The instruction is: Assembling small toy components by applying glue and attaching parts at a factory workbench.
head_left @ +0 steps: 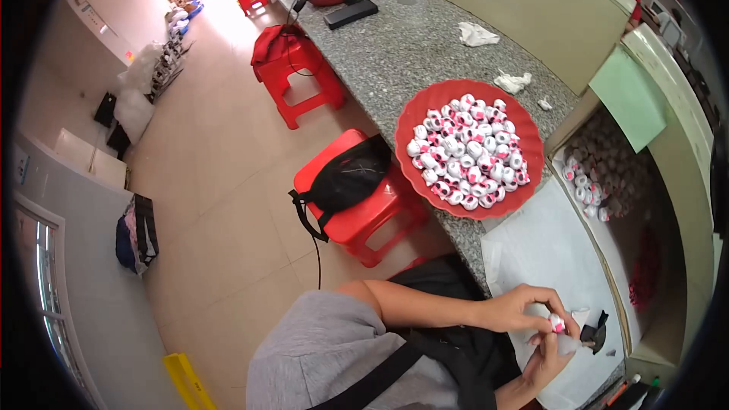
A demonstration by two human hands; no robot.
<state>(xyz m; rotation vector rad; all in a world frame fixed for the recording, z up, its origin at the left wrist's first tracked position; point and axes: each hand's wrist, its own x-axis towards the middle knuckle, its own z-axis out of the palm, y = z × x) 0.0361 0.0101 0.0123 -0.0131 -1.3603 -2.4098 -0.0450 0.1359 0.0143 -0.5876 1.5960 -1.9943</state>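
Both hands meet over a white sheet (558, 247) on the counter at the lower right. My left hand (531, 310) pinches a small white-and-pink figure piece (557, 323) between thumb and fingers. Just below it, my right hand (545, 364) is closed around a whitish, translucent object (566, 345), too small to identify, close against the piece. A black scrap (597, 332) lies beside the fingers. Farther up the counter, a red scalloped bowl (408, 118) holds many similar white, pink and black pieces (471, 153).
Right of the sheet, an open cubby contains more white-and-pink pieces (585, 186), with green paper (627, 99) on its edge. Crumpled tissues (478, 35) lie on the granite counter (414, 45). A red stool (357, 216) bears a black bag (349, 175). Other people sit farther off.
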